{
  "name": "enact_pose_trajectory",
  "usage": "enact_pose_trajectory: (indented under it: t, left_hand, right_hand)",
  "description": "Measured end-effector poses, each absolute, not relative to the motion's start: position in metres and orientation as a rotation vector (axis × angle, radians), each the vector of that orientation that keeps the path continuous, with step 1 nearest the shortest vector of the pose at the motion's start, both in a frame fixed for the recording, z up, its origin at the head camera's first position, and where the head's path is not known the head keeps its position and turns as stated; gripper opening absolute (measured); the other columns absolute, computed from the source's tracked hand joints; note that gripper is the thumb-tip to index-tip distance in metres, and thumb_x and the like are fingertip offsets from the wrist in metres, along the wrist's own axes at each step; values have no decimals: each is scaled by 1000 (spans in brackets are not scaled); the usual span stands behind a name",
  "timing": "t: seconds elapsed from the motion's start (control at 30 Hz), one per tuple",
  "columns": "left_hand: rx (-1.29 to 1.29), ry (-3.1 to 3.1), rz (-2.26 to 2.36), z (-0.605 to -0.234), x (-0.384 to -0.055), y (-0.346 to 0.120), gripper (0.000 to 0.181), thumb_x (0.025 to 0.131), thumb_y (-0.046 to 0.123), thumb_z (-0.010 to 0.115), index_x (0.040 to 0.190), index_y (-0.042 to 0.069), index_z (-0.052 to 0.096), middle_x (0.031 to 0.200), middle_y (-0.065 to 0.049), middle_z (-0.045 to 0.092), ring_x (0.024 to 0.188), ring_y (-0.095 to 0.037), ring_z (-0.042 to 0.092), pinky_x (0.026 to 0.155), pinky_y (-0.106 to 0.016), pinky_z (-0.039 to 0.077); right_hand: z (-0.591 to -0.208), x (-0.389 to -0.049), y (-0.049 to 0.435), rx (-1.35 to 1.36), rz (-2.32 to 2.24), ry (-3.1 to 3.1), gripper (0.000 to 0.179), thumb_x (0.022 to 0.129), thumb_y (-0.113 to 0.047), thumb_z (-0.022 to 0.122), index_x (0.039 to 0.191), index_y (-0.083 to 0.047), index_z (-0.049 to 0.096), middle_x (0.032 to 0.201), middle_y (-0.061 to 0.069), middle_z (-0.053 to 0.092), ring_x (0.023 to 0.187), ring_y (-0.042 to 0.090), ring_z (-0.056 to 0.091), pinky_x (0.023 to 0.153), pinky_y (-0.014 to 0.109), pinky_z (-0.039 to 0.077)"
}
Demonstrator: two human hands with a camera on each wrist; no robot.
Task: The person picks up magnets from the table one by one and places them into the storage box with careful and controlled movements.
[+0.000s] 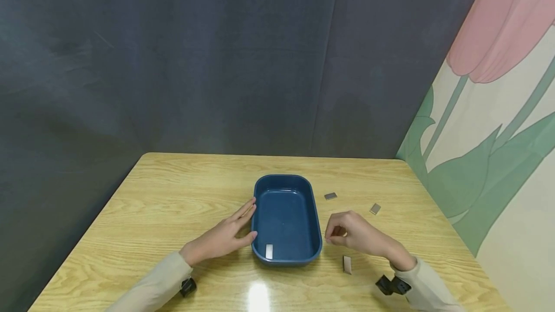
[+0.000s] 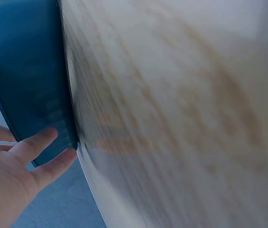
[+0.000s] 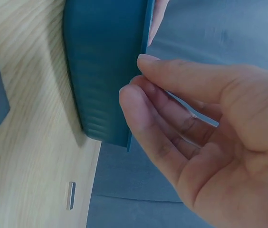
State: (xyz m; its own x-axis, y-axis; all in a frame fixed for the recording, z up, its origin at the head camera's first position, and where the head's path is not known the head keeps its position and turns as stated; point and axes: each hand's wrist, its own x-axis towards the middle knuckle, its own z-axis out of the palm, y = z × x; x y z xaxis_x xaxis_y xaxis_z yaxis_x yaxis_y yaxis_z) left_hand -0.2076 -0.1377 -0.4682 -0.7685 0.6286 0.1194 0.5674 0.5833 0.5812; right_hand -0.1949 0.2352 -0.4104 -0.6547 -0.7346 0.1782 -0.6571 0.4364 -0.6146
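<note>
A deep blue rectangular tray (image 1: 286, 215) with rounded corners stands on the wooden table. Inside its near left corner lies a small flat silvery rectangle (image 1: 269, 251). My left hand (image 1: 225, 235) rests against the tray's left side, fingers extended and thumb at the rim; in the left wrist view two fingertips (image 2: 53, 133) lie along the blue wall. Just off the tray's right side is my right hand (image 1: 357, 232), its fingers loosely bent and thumb close to the fingertips. Nothing shows between them in the right wrist view. Nearest to it, a silvery rectangle (image 1: 347, 265) lies below.
Two more flat rectangles lie right of the tray: a grey one (image 1: 330, 196) near its far side and another (image 1: 375, 209) farther right. A dark curtain (image 1: 243, 61) hangs behind the table (image 1: 182, 182), and a wall with painted tulips (image 1: 498, 158) borders the right side.
</note>
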Motion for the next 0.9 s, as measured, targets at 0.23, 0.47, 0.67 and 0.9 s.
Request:
enact_pose_trajectory:
  t: [0.23, 0.47, 0.67, 0.9]
  left_hand:
    - [1024, 2702, 941, -468, -208, -138, 73, 103, 40, 52, 156, 1, 21, 167, -3, 1, 144, -31, 25, 109, -49, 35]
    - [1011, 2693, 943, -467, -207, -138, 74, 103, 41, 52, 157, 2, 21, 167, -1, 1, 144, -29, 25, 110, -48, 35]
    - [999, 2695, 943, -468, -208, -138, 73, 103, 42, 51, 157, 3, 21, 167, 1, 1, 145, -28, 23, 111, -48, 34]
    - [997, 2696, 936, -468, -208, -138, 74, 103, 42, 52, 157, 3, 20, 167, 1, 1, 145, -28, 24, 110, -49, 35]
  right_hand:
    - [-413, -195, 240, -1284, -930, 2599, 15, 85, 6, 74, 89, -9, 73, 86, -1, 69, 76, 2, 61, 63, 22, 54]
    - [-417, -194, 246, -1314, -911, 2556, 18, 84, 7, 73, 90, -10, 74, 87, -2, 69, 76, 1, 61, 63, 22, 54]
    - [-418, -194, 252, -1338, -903, 2474, 18, 85, 8, 72, 92, -9, 73, 88, 0, 69, 75, 1, 61, 63, 22, 54]
    - [-422, -193, 259, -1327, -898, 2421, 15, 87, 6, 72, 91, -9, 73, 88, -1, 68, 75, 1, 62, 62, 21, 55]
